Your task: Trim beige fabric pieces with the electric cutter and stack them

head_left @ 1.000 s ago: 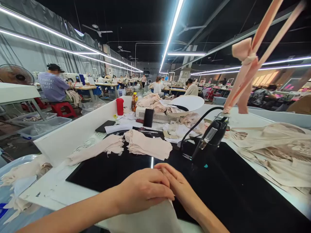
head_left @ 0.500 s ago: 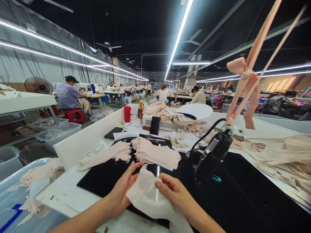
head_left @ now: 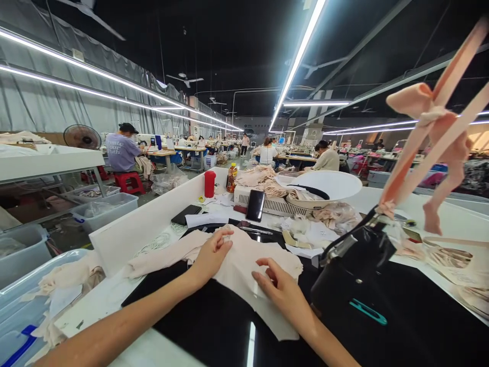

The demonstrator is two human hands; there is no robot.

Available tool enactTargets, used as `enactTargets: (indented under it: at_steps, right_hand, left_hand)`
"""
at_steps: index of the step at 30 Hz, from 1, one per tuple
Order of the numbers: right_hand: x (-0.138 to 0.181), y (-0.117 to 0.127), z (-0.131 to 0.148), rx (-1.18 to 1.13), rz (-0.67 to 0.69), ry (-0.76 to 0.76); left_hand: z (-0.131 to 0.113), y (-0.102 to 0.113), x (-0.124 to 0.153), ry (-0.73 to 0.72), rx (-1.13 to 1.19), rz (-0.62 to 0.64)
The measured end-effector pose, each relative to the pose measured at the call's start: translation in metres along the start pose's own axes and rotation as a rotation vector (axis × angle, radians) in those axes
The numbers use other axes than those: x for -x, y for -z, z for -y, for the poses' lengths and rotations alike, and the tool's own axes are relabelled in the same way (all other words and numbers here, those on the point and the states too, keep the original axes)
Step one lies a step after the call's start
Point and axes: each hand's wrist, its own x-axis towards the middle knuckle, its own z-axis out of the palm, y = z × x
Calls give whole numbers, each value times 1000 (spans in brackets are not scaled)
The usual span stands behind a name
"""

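A pale beige fabric piece (head_left: 250, 285) is laid over the stack of cut pieces on the black tabletop, its lower end reaching toward me across the glossy surface. My left hand (head_left: 212, 255) rests at the piece's upper left edge, fingers loosely bent and slightly apart, with nothing visibly gripped. Just above the right side of the fabric, my right hand (head_left: 282, 288) has its thumb and fingers parted and holds nothing. Left of the stack lies another pile of beige pieces (head_left: 164, 255), partly behind my left wrist.
To the right stands a black machine (head_left: 355, 260) with peach fabric strips (head_left: 428, 122) tied on. Teal thread snips (head_left: 368, 312) lie near its base. Behind the stack are a phone (head_left: 255, 205), a red cup (head_left: 210, 184) and a white basket (head_left: 263, 200). Co-workers sit farther back.
The fabric piece that both hands held up near me now lies on the stack. Both hands have moved forward and their grip has loosened. The view has shifted, showing the teal snips fully.
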Motion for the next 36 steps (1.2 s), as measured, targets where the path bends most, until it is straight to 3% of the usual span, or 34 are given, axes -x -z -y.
enactTargets:
  at_steps: [6, 11, 16, 22, 26, 30, 36]
  right_hand:
    - [-36, 33, -37, 165, -215, 24]
    - [-54, 48, -66, 313, -278, 49]
    - [-45, 42, -76, 430, -282, 150]
    - [-31, 33, -74, 430, -252, 241]
    - [-25, 28, -72, 416, -209, 273]
    - [-17, 20, -65, 390, -136, 275]
    - [0, 7, -36, 240, -16, 250]
  left_hand:
    - [2, -8, -72, -64, -176, -32]
    - [32, -18, -93, 15, -259, -10]
    - [44, -1, -82, 57, -312, 41]
    - [14, 81, -54, -5, -636, 15]
    - [14, 123, -29, 58, -897, -3]
    - [32, 131, -15, 84, -1029, 4]
    - [38, 129, -15, -22, -1088, -47]
